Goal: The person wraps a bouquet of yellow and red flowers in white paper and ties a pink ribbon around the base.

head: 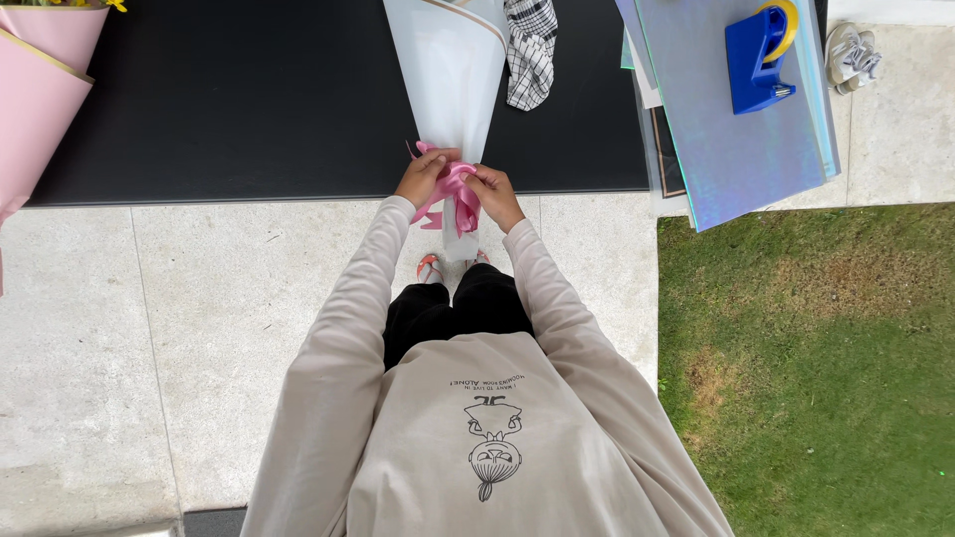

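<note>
Now my left hand (422,176) and right hand (494,193) both pinched the pink ribbon (456,193) at the narrow neck of the white paper cone (448,75), lying on the black table (249,99); a knot, probably. Right of it sat iridescent sheets (736,149) under a blue tape dispenser (756,62).

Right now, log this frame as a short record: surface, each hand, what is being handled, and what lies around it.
surface: black table over pale paving, grass to the right
left hand: on the pink ribbon, left side
right hand: on the same ribbon, right side
handled item: white paper cone bouquet wrap, ribbon around its narrow end at the table edge
far left: pink wrapped bouquet
beside the cone: checked cloth
right: iridescent paper sheets with a blue tape dispenser on top
</note>
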